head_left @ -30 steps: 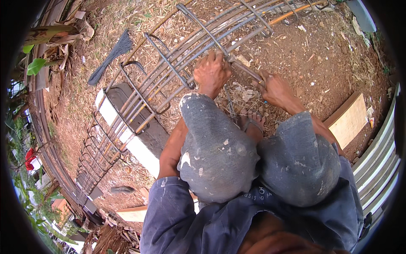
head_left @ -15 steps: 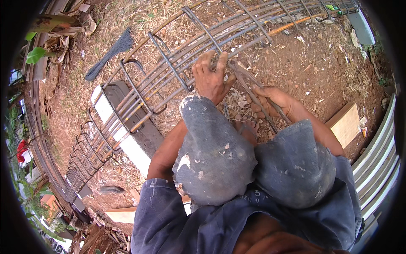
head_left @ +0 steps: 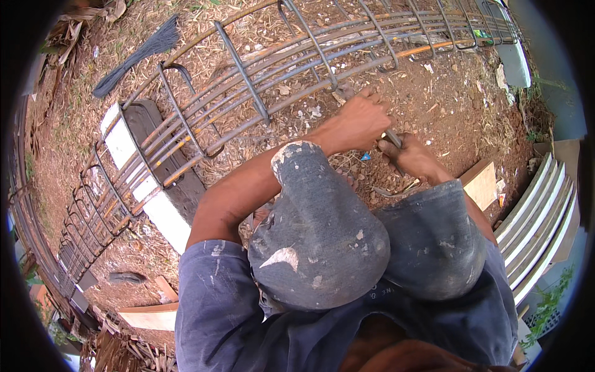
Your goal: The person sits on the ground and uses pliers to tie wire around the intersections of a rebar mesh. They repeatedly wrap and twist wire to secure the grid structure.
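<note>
I see my left hand (head_left: 359, 121) curled shut near the lower bars of the long rebar cage (head_left: 260, 80), which lies on its side across the dirt ground (head_left: 446, 99). My right hand (head_left: 412, 158), just beside it, is closed around a thin metal tool (head_left: 392, 139). Both knees (head_left: 322, 235) fill the foreground, with a black-and-white block (head_left: 155, 211) under the cage at my left.

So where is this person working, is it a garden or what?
It looks more like an outdoor building site. A long cage of steel bars lies on bare dirt, with a bundle of tie wire beside it and wood offcuts near the person's hands.
</note>
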Tool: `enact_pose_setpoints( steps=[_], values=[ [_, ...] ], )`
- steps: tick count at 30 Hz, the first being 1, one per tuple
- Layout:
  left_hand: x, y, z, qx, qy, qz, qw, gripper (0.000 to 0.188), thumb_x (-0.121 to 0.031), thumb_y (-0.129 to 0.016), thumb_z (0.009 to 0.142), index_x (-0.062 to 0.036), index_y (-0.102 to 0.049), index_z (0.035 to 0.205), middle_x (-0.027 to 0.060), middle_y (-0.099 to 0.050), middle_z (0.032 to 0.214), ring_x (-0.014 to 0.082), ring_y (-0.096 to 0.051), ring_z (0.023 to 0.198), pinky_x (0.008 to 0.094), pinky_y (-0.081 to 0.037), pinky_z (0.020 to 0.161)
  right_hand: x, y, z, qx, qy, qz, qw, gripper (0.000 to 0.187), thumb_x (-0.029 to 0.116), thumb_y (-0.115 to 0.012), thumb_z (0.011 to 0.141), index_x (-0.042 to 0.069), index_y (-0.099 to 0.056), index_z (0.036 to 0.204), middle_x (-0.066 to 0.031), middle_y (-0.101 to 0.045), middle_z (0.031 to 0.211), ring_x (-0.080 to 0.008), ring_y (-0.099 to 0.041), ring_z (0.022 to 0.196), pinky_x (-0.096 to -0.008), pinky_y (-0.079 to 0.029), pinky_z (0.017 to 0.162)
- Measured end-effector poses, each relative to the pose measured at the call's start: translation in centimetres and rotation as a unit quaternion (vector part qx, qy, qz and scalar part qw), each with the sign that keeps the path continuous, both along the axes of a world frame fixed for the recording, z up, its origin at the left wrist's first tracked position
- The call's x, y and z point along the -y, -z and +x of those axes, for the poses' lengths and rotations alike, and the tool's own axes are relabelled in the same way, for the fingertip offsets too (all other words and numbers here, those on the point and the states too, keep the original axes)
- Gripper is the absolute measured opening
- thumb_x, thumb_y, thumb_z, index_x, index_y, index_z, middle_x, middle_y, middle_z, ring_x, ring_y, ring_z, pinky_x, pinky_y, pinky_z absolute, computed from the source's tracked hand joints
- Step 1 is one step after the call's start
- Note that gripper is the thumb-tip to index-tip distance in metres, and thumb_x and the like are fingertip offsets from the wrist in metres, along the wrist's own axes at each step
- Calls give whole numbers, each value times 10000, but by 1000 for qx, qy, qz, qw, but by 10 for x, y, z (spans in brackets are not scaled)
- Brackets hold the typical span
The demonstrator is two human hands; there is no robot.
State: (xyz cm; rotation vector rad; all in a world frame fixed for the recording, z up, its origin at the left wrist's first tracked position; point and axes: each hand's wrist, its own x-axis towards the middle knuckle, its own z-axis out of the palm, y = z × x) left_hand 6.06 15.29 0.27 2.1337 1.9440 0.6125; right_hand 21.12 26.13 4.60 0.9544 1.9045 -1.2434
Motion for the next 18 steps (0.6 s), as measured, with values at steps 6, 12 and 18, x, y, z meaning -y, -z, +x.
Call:
enact_pose_setpoints(
  steps=[6,12,18],
  values=[
    [9,49,12,-18,-40,256,966,211,-292,-627,796,-134,-678,926,51,-593,859,203,-576,858,378,-421,836,0,-23,-7,65,135,-202,968,423,388,-548,957,14,-582,1151,-91,-683,825,-148,-643,724,-277,-522,613],
    [-9,32,16,45,-156,302,940,198,-216,-649,727,-141,-631,909,15,-569,855,197,-539,803,363,-390,710,-26,-78,-52,69,-22,-72,995,369,324,-541,965,2,-612,1131,-140,-710,931,-174,-674,711,-274,-537,540],
    [-13,31,21,34,-173,344,922,204,-241,-658,735,-111,-625,888,24,-566,820,211,-546,798,372,-393,708,-29,-76,-50,94,-110,33,989,398,319,-605,907,-8,-608,1135,-188,-692,928,-277,-679,851,-416,-546,742]
  ],
)
